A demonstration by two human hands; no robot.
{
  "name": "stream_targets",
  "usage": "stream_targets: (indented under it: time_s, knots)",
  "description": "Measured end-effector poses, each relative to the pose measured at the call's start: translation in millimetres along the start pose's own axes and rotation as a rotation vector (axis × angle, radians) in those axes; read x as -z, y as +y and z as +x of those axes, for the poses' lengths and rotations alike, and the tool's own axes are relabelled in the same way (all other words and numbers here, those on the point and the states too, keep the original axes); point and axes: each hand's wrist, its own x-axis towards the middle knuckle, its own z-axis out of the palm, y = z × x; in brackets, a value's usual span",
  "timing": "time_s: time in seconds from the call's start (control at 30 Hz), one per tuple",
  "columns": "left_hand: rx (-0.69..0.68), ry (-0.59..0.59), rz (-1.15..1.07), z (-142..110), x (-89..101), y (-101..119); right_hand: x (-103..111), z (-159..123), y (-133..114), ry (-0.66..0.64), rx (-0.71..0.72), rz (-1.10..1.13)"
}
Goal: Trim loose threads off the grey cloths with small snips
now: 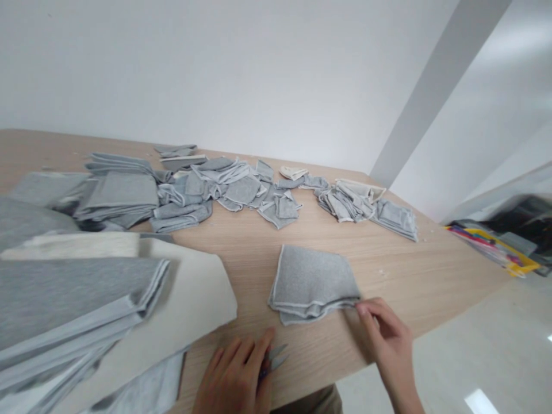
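Grey cloth stretches sideways, near-right corner in the right hand.

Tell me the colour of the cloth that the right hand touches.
Grey, with paler edges; the head view shows it.

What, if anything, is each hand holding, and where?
The right hand pinches the folded gray cloth by its near right corner. The left hand lies over the handle end of the scissors; whether it grips them can't be told.

Piles of folded grey cloth pieces are covering a pale wood-grain desk, suggesting a textile workroom.
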Motion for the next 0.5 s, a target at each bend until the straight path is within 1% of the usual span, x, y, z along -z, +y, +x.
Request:
stream_targets:
  time_s: [0.07, 0.1, 0.17, 0.23, 0.33, 0.4, 0.5]
  knots:
    - [0.037, -0.019, -0.025, 0, 1.3, 2, -11, -22, -14, -0.149, 0.001, -0.024]
    - [0.047, -0.027, -0.034, 1, 2.1, 2, -18, -31, -20, -0.203, 0.005, -0.041]
    - [0.061, -0.035, -0.046, 1, 3.2, 3, -33, -42, -27, -0.264, 0.026, -0.088]
    - [0.082, -0.033, -0.059, 1, 3.3, 5, -46, -48, -30, -0.268, 0.044, -0.156]
    - [0.116, -0.031, -0.082, 1, 2.2, 8, -59, -49, -30, -0.216, 0.04, -0.256]
    - [0.138, -0.025, -0.093, 1, 1.2, 11, -62, -48, -29, -0.198, 0.038, -0.282]
    - [0.168, -0.003, -0.107, 1, 0.7, 14, -64, -46, -28, -0.201, 0.061, -0.254]
